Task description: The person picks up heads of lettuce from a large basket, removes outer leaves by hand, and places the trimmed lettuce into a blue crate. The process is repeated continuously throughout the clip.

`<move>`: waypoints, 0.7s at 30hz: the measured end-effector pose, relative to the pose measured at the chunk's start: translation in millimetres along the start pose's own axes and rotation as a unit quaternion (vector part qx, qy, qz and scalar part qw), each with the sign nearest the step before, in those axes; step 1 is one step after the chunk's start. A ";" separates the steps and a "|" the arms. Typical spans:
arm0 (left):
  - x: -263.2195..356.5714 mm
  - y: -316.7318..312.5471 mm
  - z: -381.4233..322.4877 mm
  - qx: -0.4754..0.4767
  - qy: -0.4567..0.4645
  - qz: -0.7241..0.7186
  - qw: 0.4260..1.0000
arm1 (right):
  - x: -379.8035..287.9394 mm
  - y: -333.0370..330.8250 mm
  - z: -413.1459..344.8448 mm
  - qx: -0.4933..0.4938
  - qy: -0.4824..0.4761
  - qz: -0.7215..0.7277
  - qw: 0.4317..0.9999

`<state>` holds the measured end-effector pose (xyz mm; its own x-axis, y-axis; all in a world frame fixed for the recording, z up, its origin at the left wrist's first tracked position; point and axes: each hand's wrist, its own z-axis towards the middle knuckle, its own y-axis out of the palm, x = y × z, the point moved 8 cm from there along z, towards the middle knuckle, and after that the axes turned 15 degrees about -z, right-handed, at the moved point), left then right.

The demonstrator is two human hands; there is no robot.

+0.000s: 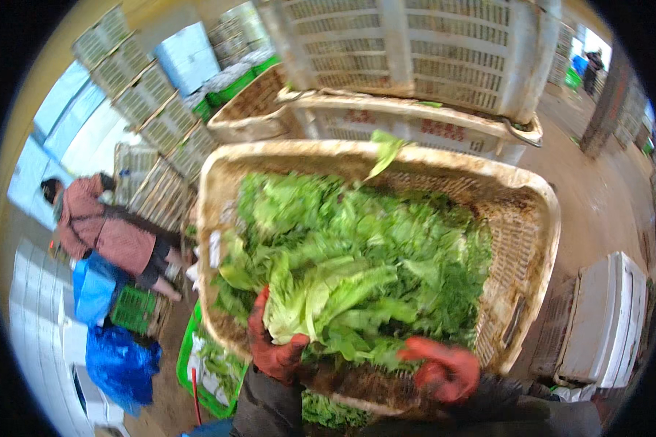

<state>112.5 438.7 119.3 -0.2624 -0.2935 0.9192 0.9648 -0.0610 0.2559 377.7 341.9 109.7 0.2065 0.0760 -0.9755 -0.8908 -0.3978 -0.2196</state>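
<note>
My left hand (276, 349), in a red glove, grips the base end of a leafy lettuce head (317, 300) at the near left of a large dirty white plastic crate (511, 262). Over the crate's near right part is my right hand (443, 368), also red-gloved, its fingers partly bent and apart; nothing shows in it. Beneath and beyond both hands, loose green lettuce leaves (372, 224) fill much of the crate. One pale leaf (385, 153) hangs over the far rim. Parts of the leaves are blurred.
Behind stand stacked white crates (448, 49). At lower left sits a green crate (188, 349) with leaves inside. A person (106, 224) bends at the left near slatted crates (158, 109) and a blue plastic sheet (120, 366). White boxes (601, 322) lie on the right.
</note>
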 end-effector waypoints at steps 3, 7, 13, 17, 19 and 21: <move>61.1 21.9 -44.6 -0.107 0.099 0.144 0.979 | -70.1 -6.4 14.4 0.149 -0.112 -0.194 0.963; 114.2 65.0 -144.6 -0.269 0.105 0.313 0.905 | -21.1 107.5 11.1 -0.114 -0.014 0.242 0.964; 43.7 -96.6 -355.7 -0.085 -0.252 0.072 0.961 | 25.6 283.2 -61.0 -0.512 0.248 0.159 0.807; -21.0 -125.9 -469.1 0.360 -0.321 -0.400 0.780 | 7.6 310.3 -12.6 -0.346 -0.275 -0.317 0.839; -57.1 -143.6 -502.2 0.306 -0.342 -0.350 0.816 | -20.6 335.5 -31.3 -0.430 -0.363 -0.372 0.738; -86.1 -152.8 -526.4 0.311 -0.353 -0.390 0.792 | -22.7 352.4 -37.2 -0.486 -0.383 -0.401 0.676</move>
<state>-2.3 -28.9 -156.4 -0.9302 0.2228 0.2917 0.3669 0.5845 0.7236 74.2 166.0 55.1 -0.1362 0.9265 -0.3508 0.1458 -0.3315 -0.9321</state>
